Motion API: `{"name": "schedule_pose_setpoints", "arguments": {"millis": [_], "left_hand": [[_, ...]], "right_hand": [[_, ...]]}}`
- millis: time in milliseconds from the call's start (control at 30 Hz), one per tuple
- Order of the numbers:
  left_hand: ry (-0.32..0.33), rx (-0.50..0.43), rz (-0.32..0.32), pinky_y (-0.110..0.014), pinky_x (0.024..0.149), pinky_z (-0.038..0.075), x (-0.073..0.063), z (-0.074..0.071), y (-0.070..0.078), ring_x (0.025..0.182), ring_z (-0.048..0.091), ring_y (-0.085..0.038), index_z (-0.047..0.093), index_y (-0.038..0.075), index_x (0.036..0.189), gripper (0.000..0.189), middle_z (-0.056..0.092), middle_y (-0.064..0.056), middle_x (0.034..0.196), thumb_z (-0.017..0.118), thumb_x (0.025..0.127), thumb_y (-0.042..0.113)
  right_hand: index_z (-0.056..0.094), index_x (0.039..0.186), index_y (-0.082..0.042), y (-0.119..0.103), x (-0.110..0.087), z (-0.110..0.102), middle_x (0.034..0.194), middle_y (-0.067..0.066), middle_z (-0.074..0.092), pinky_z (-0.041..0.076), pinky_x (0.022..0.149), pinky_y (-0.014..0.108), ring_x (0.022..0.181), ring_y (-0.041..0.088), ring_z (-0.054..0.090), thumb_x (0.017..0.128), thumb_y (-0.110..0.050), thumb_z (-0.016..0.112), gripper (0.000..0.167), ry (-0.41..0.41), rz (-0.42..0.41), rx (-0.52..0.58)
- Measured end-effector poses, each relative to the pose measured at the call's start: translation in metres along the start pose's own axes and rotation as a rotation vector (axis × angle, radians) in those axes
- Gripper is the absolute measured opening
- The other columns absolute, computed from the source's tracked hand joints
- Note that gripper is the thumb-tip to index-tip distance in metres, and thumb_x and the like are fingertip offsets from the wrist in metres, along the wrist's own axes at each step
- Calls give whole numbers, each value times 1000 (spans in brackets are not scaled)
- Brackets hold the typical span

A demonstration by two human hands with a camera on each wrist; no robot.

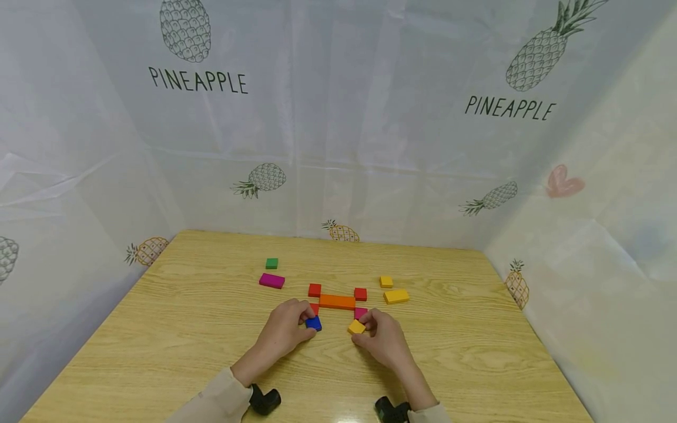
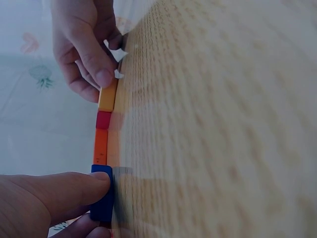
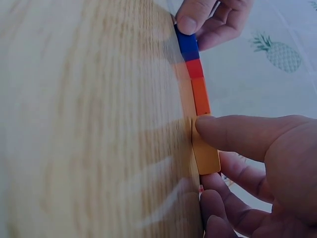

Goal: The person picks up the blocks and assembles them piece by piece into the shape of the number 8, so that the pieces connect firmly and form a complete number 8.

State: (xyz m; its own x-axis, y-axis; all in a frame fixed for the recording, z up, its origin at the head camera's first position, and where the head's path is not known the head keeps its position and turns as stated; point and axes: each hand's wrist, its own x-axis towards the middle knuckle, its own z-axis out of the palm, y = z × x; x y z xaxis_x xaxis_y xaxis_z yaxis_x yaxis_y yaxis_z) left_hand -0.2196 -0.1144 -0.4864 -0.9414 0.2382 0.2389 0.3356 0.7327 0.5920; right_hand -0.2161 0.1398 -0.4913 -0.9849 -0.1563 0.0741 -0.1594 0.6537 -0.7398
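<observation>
Between thumb and fingers, my left hand [image 1: 284,328] pinches a small blue block [image 1: 314,324] on the table. My right hand [image 1: 385,336] does the same with a yellow block [image 1: 357,327]. Just beyond them lies a long orange block [image 1: 337,302]. Red blocks touch or adjoin its far corners, one on the left [image 1: 314,290] and one on the right [image 1: 361,294]. At its near left corner is another red block [image 1: 315,308], partly covered by my left fingers. A magenta block [image 1: 361,312] sits at the near right corner, beside the yellow one.
Farther left on the wooden table [image 1: 211,317] lie a green block [image 1: 272,264] and a long purple block [image 1: 272,281]. To the right are a small yellow block [image 1: 386,282] and a longer yellow block [image 1: 396,296]. A pineapple-print curtain [image 1: 338,117] surrounds the table.
</observation>
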Motion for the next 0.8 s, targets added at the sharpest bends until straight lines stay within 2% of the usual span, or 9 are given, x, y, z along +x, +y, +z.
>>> {"name": "schedule_pose_setpoints", "arguments": {"millis": [267, 500, 667, 800], "left_hand": [[-3, 1, -1, -28, 73, 51, 0, 0, 0, 82, 58, -16, 72, 13, 93, 24, 64, 1, 88, 93, 81, 9], [-2, 1, 1, -28, 73, 50, 0, 0, 0, 81, 57, -15, 72, 14, 92, 24, 64, 2, 88, 93, 81, 9], [-2, -3, 5, -28, 73, 50, 1, 1, -1, 82, 58, -16, 72, 14, 92, 24, 64, 2, 88, 93, 81, 9], [-5, -6, -3, -28, 73, 50, 1, 1, -1, 81, 57, -15, 72, 14, 92, 24, 64, 2, 88, 93, 81, 10]], "right_hand": [[69, 106, -7, 1, 0, -3, 92, 4, 63, 44, 67, 27, 78, 17, 52, 83, -16, 91, 33, -28, -6, 6], [69, 111, -6, -1, -2, -10, 96, 5, 64, 47, 69, 26, 83, 18, 56, 85, -20, 90, 36, -49, 27, 54], [70, 112, -6, -2, -3, -18, 96, 3, 66, 53, 75, 29, 87, 17, 62, 90, -21, 86, 31, -56, 0, 54], [71, 114, -6, -1, -1, -30, 103, 5, 68, 57, 77, 35, 92, 19, 66, 94, -20, 83, 28, -60, -26, 29]]}}
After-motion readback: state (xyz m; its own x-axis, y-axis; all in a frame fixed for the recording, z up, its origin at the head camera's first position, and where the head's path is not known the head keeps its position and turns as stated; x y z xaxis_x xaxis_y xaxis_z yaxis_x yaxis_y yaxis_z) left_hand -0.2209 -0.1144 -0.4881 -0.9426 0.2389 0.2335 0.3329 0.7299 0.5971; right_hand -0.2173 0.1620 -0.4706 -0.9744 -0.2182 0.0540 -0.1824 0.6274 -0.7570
